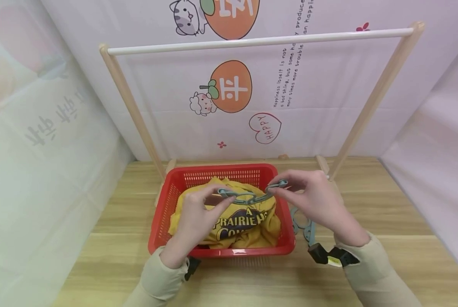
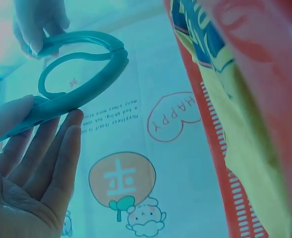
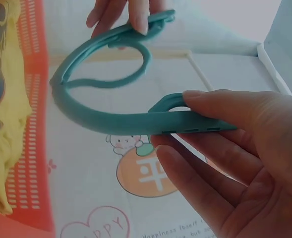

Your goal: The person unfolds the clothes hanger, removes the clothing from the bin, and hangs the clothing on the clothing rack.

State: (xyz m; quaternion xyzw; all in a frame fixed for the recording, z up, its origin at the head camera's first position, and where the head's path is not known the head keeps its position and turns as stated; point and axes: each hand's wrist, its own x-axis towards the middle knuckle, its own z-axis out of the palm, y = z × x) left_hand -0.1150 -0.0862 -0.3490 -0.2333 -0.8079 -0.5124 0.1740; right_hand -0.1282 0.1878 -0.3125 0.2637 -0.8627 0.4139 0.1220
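From where I stand, a teal, curved plastic clothes hanger [image 3: 113, 123] is up in the air over the basket, its two arms bent towards each other at a joint in the middle. The person's left hand [image 1: 197, 211] pinches one end between thumb and finger, and the right hand [image 1: 316, 197] pinches the other the same way; the two hands are apart, with the hanger spanning between them. Their fingers cover part of each tip, so I can't make out the ends fully.

Below sits a red plastic basket with slotted walls [image 1: 198, 253], holding a crumpled yellow cloth with dark-and-yellow lettering [image 1: 261, 238]. I can read "A PRAIRIE H" and "COM", but folds swallow the rest, and the hands and hanger hide part of the cloth.

Just right of the basket, another teal plastic piece [image 1: 309, 232] lies on the pale wood-grain worktop [image 1: 109, 260], partly covered by the right hand and wrist, so its full shape is hard to tell. A rack of pale wooden posts with a white rod [image 1: 252, 41] stands behind, its feet partly hidden by the basket and right hand. Beyond hangs a white printed backdrop [image 1: 167, 128], its top drawings cut off.
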